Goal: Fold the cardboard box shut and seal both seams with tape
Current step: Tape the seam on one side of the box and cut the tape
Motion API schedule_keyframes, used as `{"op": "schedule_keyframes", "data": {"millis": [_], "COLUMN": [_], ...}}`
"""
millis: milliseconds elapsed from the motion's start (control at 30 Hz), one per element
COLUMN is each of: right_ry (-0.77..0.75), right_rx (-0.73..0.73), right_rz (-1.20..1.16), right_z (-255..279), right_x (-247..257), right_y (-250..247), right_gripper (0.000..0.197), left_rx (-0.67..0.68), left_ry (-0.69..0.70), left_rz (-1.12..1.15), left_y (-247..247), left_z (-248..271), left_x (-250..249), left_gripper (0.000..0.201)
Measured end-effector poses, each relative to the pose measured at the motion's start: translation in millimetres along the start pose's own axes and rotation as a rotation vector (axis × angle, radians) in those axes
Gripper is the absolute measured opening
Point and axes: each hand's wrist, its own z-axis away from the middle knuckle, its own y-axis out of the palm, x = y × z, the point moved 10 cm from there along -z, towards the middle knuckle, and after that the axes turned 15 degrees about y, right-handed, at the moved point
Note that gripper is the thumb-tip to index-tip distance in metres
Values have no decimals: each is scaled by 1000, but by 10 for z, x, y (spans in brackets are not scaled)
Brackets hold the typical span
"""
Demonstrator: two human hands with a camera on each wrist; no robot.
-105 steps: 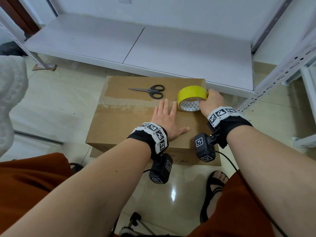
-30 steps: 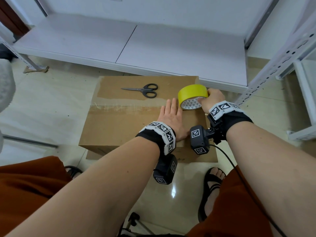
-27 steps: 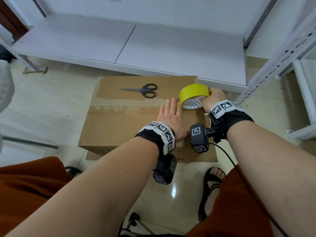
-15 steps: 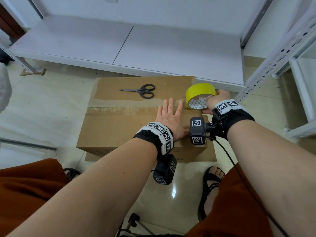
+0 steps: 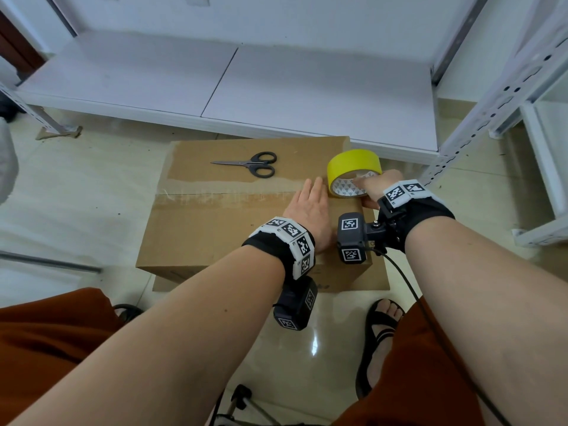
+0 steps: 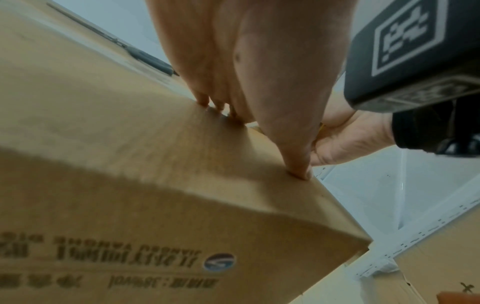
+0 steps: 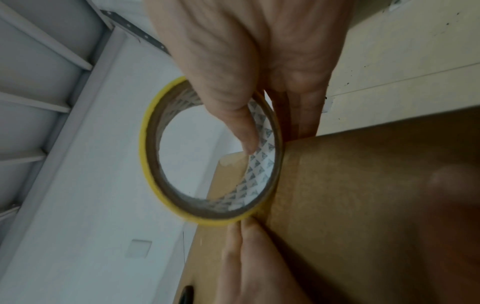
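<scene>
A closed brown cardboard box (image 5: 215, 229) sits on the floor, its centre seam (image 5: 221, 193) running left to right under a clear tape strip. My left hand (image 5: 310, 210) lies flat on the lid near the right end of the seam, fingers straight (image 6: 293, 144). My right hand (image 5: 373, 187) grips the yellow tape roll (image 5: 353, 172) at the box's right edge, thumb inside the core (image 7: 244, 131) and fingers outside. The roll (image 7: 207, 156) stands on edge against the lid corner. Black scissors (image 5: 249, 164) lie on the far flap.
A white metal shelf (image 5: 276, 87) stands just behind the box, with its upright post (image 5: 479, 109) at the right. A flat cardboard sheet (image 5: 375, 278) lies under the box. My sandalled foot (image 5: 381, 327) rests on the tiled floor.
My right hand has carried the tape roll rightward to the box's right edge and tilted it. My left hand stays flat on the lid, shifted slightly right.
</scene>
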Motion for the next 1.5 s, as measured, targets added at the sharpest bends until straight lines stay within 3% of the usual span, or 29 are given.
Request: {"op": "schedule_keyframes", "data": {"millis": [100,300,400,533,667,767,867,1033,1167,1300,1433,1500], "right_ry": [-10,-60,9,101,109,188,286,242,223,199,143,111], "right_rx": [-2,-95,-57,-10,55,17,66,94,176,214,162,136], "right_rz": [-15,-20,-140,-301,-332,-410,-496,-455,-351,-288,-326,-320], "right_z": [-17,-77,12,-20,-39,-86,-111,-101,-116,-162,-57,-61], "right_x": [13,48,4,-141,-208,-304,-369,-319,-347,-368,-320,-318], "right_y": [-17,-74,-92,-106,-92,-138,-87,-54,87,136,86,81], "right_gripper": [43,28,16,42,40,13,18,25,35,20,16,26], "left_rx": [-49,-7,-15,-33,-51,-70,-89,-89,-53,-64,-77,-97], "left_ry": [34,32,28,24,25,31,43,31,33,47,46,53], "left_rz": [54,13,42,67,73,75,61,28,-47,-98,-115,-98], "left_y": [37,53,59,98,63,49,22,-6,-58,-146,-128,-115], "left_z": [-37,-53,-54,-76,-71,-83,-81,-92,-91,-90,-106,-117], "left_x": [-36,-63,-63,-55,-53,-51,-59,-49,-83,-115,-118,-138], "left_gripper": [83,80,85,91,92,94,97,100,87,70,67,66]}}
